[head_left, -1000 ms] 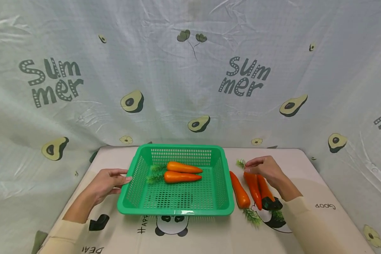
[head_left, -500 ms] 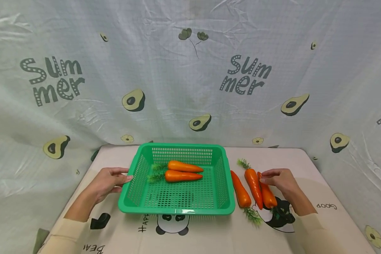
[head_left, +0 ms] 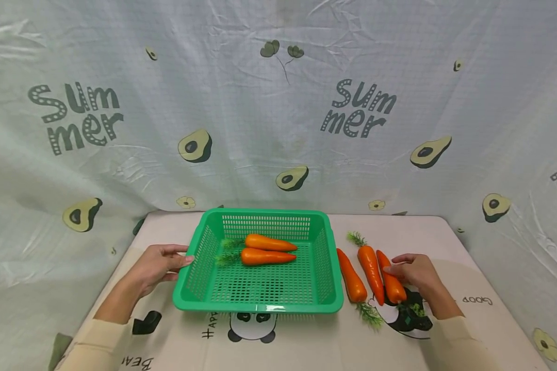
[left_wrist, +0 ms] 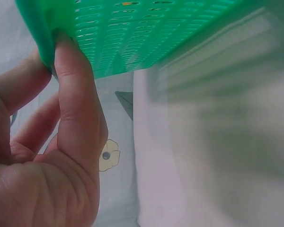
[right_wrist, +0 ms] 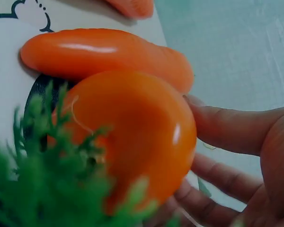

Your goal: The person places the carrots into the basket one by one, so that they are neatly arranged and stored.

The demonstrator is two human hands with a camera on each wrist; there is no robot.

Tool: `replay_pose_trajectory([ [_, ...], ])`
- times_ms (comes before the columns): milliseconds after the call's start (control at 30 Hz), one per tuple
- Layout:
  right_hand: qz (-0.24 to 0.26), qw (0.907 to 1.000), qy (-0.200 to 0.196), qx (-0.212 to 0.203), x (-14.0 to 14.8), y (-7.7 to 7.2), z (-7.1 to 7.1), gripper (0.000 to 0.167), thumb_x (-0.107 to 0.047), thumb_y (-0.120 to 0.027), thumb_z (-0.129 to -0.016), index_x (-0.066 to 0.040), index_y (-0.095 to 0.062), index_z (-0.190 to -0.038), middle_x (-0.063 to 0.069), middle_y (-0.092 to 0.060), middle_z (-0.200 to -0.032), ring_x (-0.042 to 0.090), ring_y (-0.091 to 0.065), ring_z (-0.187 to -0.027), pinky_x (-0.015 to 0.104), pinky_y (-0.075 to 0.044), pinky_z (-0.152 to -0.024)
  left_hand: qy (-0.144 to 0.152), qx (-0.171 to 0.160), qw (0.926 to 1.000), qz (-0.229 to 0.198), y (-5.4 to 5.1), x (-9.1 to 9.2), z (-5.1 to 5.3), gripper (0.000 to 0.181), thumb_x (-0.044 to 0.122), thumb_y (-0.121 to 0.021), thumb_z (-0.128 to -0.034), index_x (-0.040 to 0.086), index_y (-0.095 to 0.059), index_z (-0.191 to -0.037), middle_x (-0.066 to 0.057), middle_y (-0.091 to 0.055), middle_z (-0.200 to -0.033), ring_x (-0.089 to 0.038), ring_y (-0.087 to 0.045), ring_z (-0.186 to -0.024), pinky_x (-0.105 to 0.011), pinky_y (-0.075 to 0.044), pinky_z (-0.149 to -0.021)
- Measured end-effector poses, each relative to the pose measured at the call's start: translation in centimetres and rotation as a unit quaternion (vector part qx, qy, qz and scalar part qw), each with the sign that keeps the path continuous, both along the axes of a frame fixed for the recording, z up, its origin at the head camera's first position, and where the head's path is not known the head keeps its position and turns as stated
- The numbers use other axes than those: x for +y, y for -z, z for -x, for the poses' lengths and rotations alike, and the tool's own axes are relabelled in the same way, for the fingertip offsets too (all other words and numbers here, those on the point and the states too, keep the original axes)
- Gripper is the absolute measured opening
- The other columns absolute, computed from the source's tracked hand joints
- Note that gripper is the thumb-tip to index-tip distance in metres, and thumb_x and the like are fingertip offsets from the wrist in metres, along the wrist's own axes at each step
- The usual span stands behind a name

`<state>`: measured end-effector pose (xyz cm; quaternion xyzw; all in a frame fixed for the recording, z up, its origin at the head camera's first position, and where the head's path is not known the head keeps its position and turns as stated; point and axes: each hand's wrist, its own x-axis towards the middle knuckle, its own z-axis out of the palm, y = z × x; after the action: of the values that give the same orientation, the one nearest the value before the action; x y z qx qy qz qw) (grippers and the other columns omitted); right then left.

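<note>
Pale, panda-printed table (head_left: 315, 340) before an avocado-patterned curtain (head_left: 241, 108). Left hand (head_left: 157, 267) pinches the green basket (head_left: 260, 309) by its rim at nine o'clock. Right hand (head_left: 419, 274) pinches the outermost carrot (head_left: 392, 282) between thumb and fingers; the carrot, at the basket's three o'clock, is glossy orange, tip toward eleven, green fronds (right_wrist: 57, 198) toward five.

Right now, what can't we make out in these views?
Head: most lower fingers of the right grip, hidden by its thumb and palm.
Left wrist: the two carrots inside the basket, hidden by its wall; only an orange speck shows.
Right wrist: tip of the held carrot, hidden by its thick end; its green leaves, blurred; another carrot, cut off by the top edge.
</note>
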<state>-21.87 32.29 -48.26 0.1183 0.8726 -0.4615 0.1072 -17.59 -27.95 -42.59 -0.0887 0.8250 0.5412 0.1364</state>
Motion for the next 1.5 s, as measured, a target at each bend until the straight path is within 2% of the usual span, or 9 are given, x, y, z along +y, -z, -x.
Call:
replay_pose_trajectory([
  [133,0.003,0.9995,0.0,-0.033,-0.3,0.0,0.3,0.058,-0.026,-0.08,-0.09,0.013,-0.06,-0.127,0.018,-0.074,-0.101,0.019,-0.071,-0.075,0.035,-0.064,-0.072,0.003,0.001,1.0,-0.004,0.0,0.0,0.0,0.061,0.024,-0.07,-0.1015,-0.008,-0.05,-0.149,0.0,-0.076,-0.102,-0.009,-0.073,-0.086,-0.028,-0.062,-0.074],
  [300,0.003,0.9987,-0.001,-0.05,-0.5,-0.2,0.6,0.052,-0.022,-0.079,-0.09,0.015,-0.063,-0.122,0.016,-0.074,-0.094,0.02,-0.071,-0.073,0.037,-0.064,-0.071,0.004,0.002,1.0,-0.003,0.2,-0.1,0.0,0.061,0.023,-0.069,-0.1023,-0.009,-0.048,-0.15,0.0,-0.076,-0.103,-0.009,-0.072,-0.086,-0.028,-0.062,-0.073],
  [433,0.003,0.9985,-0.007,-0.055,-0.4,-0.3,0.9,0.049,-0.019,-0.076,-0.091,0.016,-0.063,-0.122,0.018,-0.073,-0.095,0.021,-0.071,-0.075,0.04,-0.065,-0.073,0.004,0.003,1.0,-0.005,0.3,-0.2,0.0,0.061,0.021,-0.068,-0.1028,-0.009,-0.047,-0.15,-0.001,-0.076,-0.103,-0.009,-0.072,-0.086,-0.028,-0.062,-0.073],
  [633,0.019,0.9981,-0.014,-0.057,0.1,-0.3,1.0,0.056,-0.021,-0.073,-0.093,0.018,-0.058,-0.131,0.021,-0.074,-0.104,0.021,-0.072,-0.08,0.041,-0.065,-0.077,0.002,0.006,0.9999,-0.008,0.3,-0.2,0.0,0.06,0.02,-0.069,-0.1021,-0.01,-0.048,-0.149,0.001,-0.077,-0.1,-0.01,-0.073,-0.085,-0.028,-0.062,-0.073],
  [900,0.027,0.999,-0.019,-0.031,0.3,-1.4,1.4,0.057,-0.021,-0.071,-0.095,0.017,-0.056,-0.134,0.03,-0.068,-0.118,0.021,-0.072,-0.085,0.043,-0.065,-0.081,-0.001,0.005,1.0,-0.008,0.2,-0.2,-0.1,0.062,0.023,-0.07,-0.1015,-0.009,-0.048,-0.15,-0.001,-0.078,-0.104,-0.01,-0.074,-0.086,-0.028,-0.063,-0.074],
  [1133,0.043,0.9986,-0.03,-0.01,-0.3,-2.9,1.9,0.055,-0.018,-0.073,-0.093,0.017,-0.058,-0.133,0.021,-0.073,-0.11,0.019,-0.073,-0.081,0.04,-0.065,-0.078,-0.002,0.005,1.0,-0.007,0.3,-0.3,-0.1,0.061,0.022,-0.07,-0.1018,-0.01,-0.048,-0.149,0.0,-0.078,-0.102,-0.009,-0.074,-0.085,-0.028,-0.062,-0.073],
  [1500,0.051,0.9968,-0.061,0.008,-1.6,-5.2,2.5,0.058,-0.021,-0.075,-0.093,0.015,-0.058,-0.136,0.015,-0.075,-0.108,0.018,-0.075,-0.084,0.041,-0.065,-0.081,-0.005,0.006,1.0,0.002,0.3,0.0,-0.1,0.063,0.025,-0.071,-0.1007,-0.008,-0.05,-0.149,-0.003,-0.077,-0.104,-0.012,-0.073,-0.089,-0.029,-0.063,-0.075],
])
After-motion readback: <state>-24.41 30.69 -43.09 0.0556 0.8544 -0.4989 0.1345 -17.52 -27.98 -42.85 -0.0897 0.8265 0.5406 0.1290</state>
